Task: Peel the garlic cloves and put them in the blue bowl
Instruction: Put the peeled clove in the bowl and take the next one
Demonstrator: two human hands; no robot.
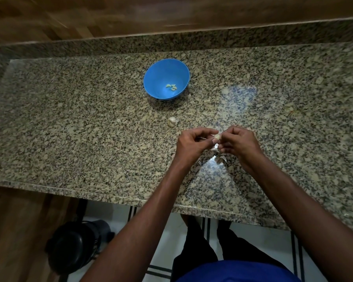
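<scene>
Together, both hands' curled fingers (213, 141) around one garlic clove (217, 136) (pinching).

Both forearms are bare from the near edge of the picture out to the wrists; no sleeve, watch, bracelet or ring shows on either. The left hand (194, 144) and the right hand (239, 144) are bare too, without gloves, and the fingers (207, 132) have short nails, one pale thumbnail showing on the left hand. At the near edge, between the arms, a strip of bright blue garment (238, 271) covers the waist; whether it is a shirt hem or an apron cannot be told. Beyond it, dark trousers (198, 251) cover both legs. The feet are hidden under the tabletop edge.
</scene>
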